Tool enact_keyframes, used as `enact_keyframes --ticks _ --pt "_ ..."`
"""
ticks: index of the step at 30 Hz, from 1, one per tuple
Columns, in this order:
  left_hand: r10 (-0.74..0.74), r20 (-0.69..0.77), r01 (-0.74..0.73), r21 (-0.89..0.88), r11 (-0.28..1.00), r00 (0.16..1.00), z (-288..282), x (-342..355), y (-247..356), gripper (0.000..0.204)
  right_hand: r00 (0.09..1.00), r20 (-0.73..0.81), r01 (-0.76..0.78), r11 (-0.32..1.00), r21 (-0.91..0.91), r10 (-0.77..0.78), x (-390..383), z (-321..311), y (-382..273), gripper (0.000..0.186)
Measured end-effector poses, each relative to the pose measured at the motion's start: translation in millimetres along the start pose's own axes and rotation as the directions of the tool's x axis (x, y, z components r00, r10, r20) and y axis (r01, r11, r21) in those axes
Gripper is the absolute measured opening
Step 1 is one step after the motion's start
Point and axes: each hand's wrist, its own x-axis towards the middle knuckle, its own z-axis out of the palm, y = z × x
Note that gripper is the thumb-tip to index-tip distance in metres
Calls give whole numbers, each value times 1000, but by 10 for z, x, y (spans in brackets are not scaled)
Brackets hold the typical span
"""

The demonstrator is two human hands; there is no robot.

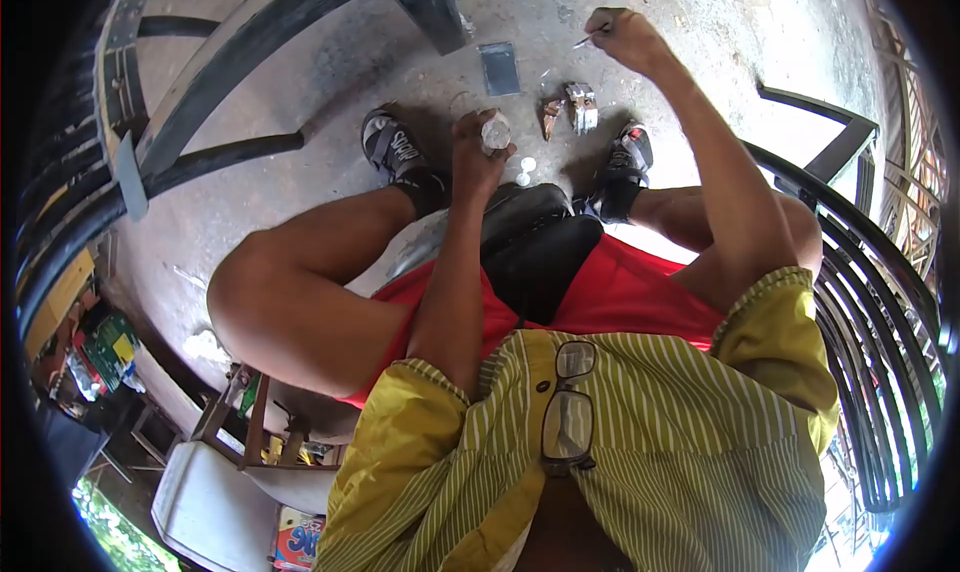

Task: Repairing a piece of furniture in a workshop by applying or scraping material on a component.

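My left hand [472,159] is closed around a small clear round container [496,133], held above the floor between my feet; its contents cannot be made out. Raised farther out to the right, my right hand [628,40] pinches a thin pointed tool [586,42], its light tip aimed to the left; its exact kind is too small to tell. Between the hands, a dark flat rectangle [499,69] lies on the floor. Nearer my right foot sit a silvery metal part [582,109] and a brown rusty-looking piece [551,119]. Small white round pieces [526,169] rest below my left hand.
Shoes flank the work spot, the left shoe [388,142] and the right shoe [632,152]. A black metal frame [250,47] arches over the upper left. Black railings [870,322] run along the right. A white plastic chair [215,507] stands at the lower left.
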Motion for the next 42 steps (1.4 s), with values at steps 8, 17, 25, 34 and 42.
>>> enact_keyframes --ticks 8,17,25,34,42 --pt "-136 -272 203 233 951 952 -114 -170 -120 60 971 85 231 970 -80 -224 -491 -674 -873 12" --pt "474 -119 -475 22 880 873 -927 63 1546 17 887 -53 458 858 232 -459 -1163 -638 -1771 15" --pt "475 224 -510 138 849 851 -1287 115 2022 25 866 -275 492 811 316 -418 -1281 -737 -1756 11" --pt "663 148 -679 199 707 734 -1366 200 2111 32 955 -202 295 611 735 -217 -1149 -724 -1640 8" --pt "731 74 -720 266 641 679 -1262 200 2162 27 991 -54 102 457 884 -119 -1078 -694 -1606 10"
